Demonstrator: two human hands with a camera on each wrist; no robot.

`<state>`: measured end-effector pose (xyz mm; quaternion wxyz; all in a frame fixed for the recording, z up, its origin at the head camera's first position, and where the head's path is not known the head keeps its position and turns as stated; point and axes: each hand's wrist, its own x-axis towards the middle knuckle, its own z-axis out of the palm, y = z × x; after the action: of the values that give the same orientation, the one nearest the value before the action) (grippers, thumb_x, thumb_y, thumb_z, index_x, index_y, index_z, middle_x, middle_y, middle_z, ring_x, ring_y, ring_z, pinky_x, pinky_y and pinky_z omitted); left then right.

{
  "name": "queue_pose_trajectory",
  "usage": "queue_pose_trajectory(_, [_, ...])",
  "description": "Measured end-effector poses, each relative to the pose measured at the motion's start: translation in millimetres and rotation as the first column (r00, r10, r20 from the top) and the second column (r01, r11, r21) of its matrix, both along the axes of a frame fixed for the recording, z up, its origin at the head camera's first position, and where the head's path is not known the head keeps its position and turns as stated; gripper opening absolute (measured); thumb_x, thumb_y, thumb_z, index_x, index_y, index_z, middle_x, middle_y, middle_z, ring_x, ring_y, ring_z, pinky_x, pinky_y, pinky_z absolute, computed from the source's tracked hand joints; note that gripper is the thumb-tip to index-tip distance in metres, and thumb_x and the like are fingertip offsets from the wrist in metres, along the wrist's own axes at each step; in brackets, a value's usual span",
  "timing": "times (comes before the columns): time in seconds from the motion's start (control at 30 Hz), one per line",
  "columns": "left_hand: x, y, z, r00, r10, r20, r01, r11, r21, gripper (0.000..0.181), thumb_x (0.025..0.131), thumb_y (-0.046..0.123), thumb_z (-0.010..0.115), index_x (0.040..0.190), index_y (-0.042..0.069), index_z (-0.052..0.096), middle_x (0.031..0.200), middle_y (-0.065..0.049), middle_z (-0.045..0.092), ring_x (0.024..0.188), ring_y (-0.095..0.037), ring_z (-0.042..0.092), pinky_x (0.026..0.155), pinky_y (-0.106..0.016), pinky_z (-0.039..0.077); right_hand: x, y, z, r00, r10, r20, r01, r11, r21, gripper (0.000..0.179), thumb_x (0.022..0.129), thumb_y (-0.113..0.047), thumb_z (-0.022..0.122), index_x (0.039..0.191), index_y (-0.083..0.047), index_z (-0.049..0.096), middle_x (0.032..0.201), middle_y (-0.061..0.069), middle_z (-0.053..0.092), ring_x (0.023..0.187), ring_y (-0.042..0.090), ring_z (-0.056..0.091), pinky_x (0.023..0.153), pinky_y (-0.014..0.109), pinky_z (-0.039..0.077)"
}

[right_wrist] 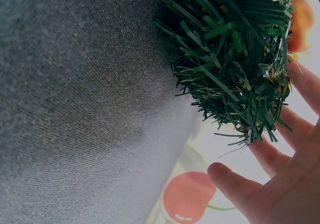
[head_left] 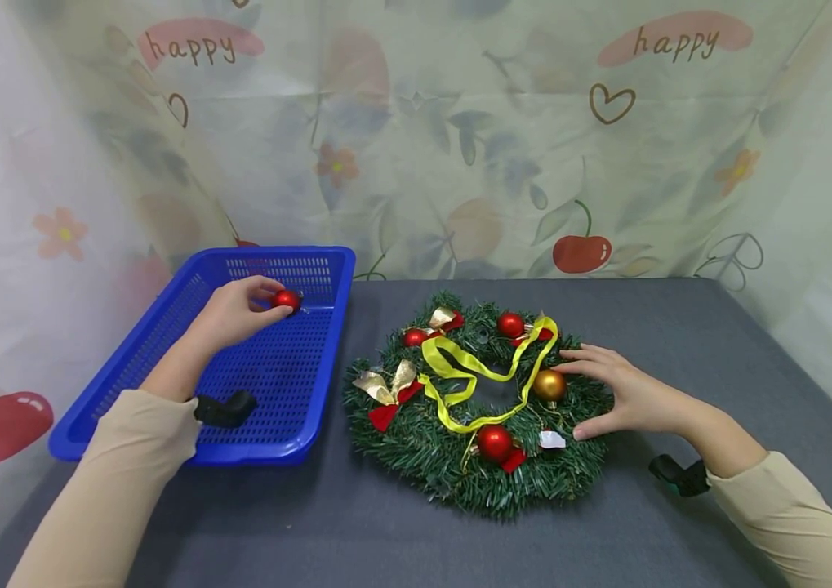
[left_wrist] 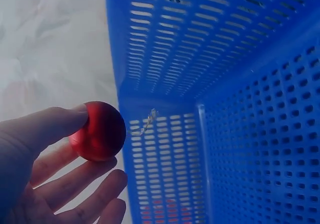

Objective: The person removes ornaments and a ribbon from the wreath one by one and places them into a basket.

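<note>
Over the blue plastic basket [head_left: 331,351], my left hand [head_left: 239,310] pinches a red bauble [head_left: 286,300] between thumb and fingers. The left wrist view shows the red bauble [left_wrist: 100,131] close up, a thin gold string trailing from it. A green wreath [head_left: 416,457] lies on the table, bearing red baubles [head_left: 495,443], a gold bauble [head_left: 550,385], red and gold bows [head_left: 389,392] and a loose yellow ribbon [head_left: 460,359]. At the wreath's right edge is my right hand [head_left: 629,396], fingers spread over the greenery [right_wrist: 235,59] and gripping nothing.
A dark grey cloth [head_left: 665,327] covers the table. The basket stands left of the wreath, with a gap between them. Patterned curtains [head_left: 416,147] hang behind and at both sides. A small white tag [head_left: 552,439] lies on the wreath.
</note>
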<state>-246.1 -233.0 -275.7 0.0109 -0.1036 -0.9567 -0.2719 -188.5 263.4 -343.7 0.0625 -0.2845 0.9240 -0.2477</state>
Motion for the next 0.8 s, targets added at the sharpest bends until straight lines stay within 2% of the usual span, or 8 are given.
queue_pose_trajectory(0.17, [-2.6, -3.9, -5.0, 1.000, 0.007, 0.007, -0.007, 1.000, -0.011, 0.045, 0.091, 0.024, 0.060, 0.125, -0.004, 0.052, 0.122, -0.029, 0.057, 0.113, -0.041, 0.055, 0.089, -0.051, 0.048, 0.0, -0.5, -0.7, 1.000, 0.003, 0.001, -0.003, 1.000, -0.003, 0.076, 0.069, -0.041, 0.080, 0.132, -0.010, 0.050, 0.145, 0.020, 0.036, 0.135, 0.050, 0.018, 0.096, 0.073, 0.023])
queue_pose_trajectory(0.43, [-3.3, -5.5, -6.5, 1.000, 0.003, 0.013, -0.003, 1.000, -0.006, 0.044, 0.090, 0.023, 0.060, 0.124, -0.004, 0.052, 0.122, -0.029, 0.057, 0.113, -0.041, 0.055, 0.090, -0.052, 0.047, 0.5, -0.4, -0.9, 1.000, 0.006, 0.007, -0.006, 1.000, -0.009, 0.075, 0.069, -0.040, 0.080, 0.132, -0.010, 0.050, 0.145, 0.021, 0.035, 0.135, 0.052, 0.017, 0.095, 0.073, 0.023])
queue_pose_trajectory(0.8, [-1.2, -4.0, -2.9, 0.999, -0.001, 0.035, 0.001, 1.000, -0.008, 0.045, 0.093, 0.027, 0.056, 0.128, 0.000, 0.051, 0.125, -0.027, 0.057, 0.110, -0.042, 0.058, 0.089, -0.051, 0.048, 0.1, 0.4, 0.0, 1.000, 0.001, 0.003, -0.001, 1.000, 0.001, 0.076, 0.070, -0.041, 0.079, 0.133, -0.011, 0.050, 0.146, 0.020, 0.034, 0.135, 0.051, 0.017, 0.096, 0.073, 0.024])
